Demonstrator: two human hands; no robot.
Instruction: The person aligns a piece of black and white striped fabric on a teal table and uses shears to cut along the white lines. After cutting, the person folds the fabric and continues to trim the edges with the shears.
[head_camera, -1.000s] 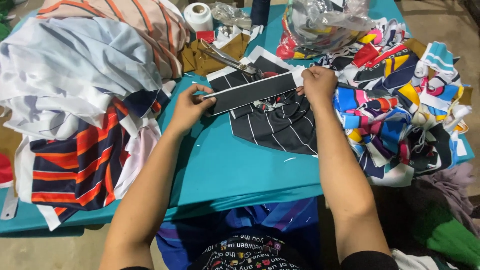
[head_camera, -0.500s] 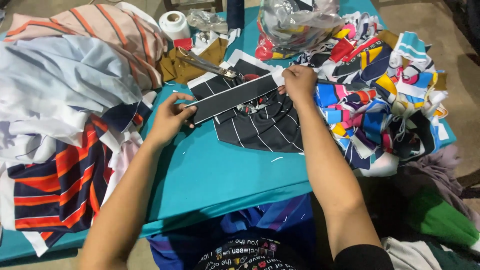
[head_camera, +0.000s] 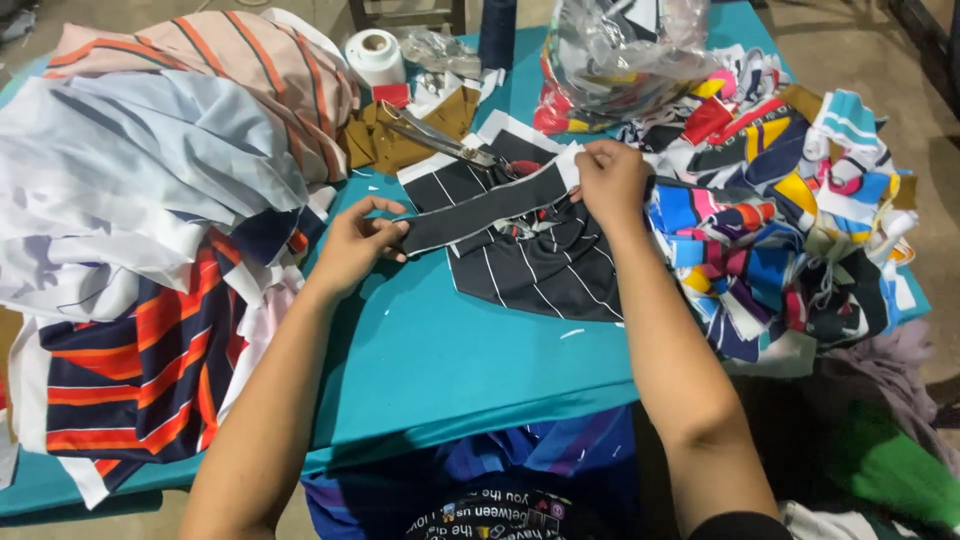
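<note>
Head view, looking down over both forearms onto a teal tabletop (head_camera: 480, 360). Left hand (head_camera: 355, 245) reaches out from the near left, palm turned down, fingers curled; thumb and forefinger pinch the left end of a dark fabric strip (head_camera: 480, 212). Right hand (head_camera: 612, 180) sits farther and to the right, knuckles up, fingers folded down on the strip's right end; grip there is pressed together on the cloth. Strip runs taut between the two hands, tilted, its right end farther away than its left.

Strip lies over a black piece with thin white stripes (head_camera: 550, 265), which rests flat on the tabletop just below and between the hands. More black striped pieces with white edging (head_camera: 450, 180) sit just beyond it.

Scissors (head_camera: 445, 143) lie far of the strip, on a brown cloth (head_camera: 385, 145), close to but apart from the hands. White roll of tape (head_camera: 375, 55) stands at the far edge. Clear plastic bag (head_camera: 625, 50) holding scraps sits at the far right.

Left side: heap of pale blue and white fabric (head_camera: 130, 180), a peach striped piece (head_camera: 210, 60) behind it, and navy cloth with orange-red stripes (head_camera: 140, 370) hanging over the near left edge. Right side: pile of multicoloured scraps (head_camera: 780, 220), touching the right forearm.
</note>
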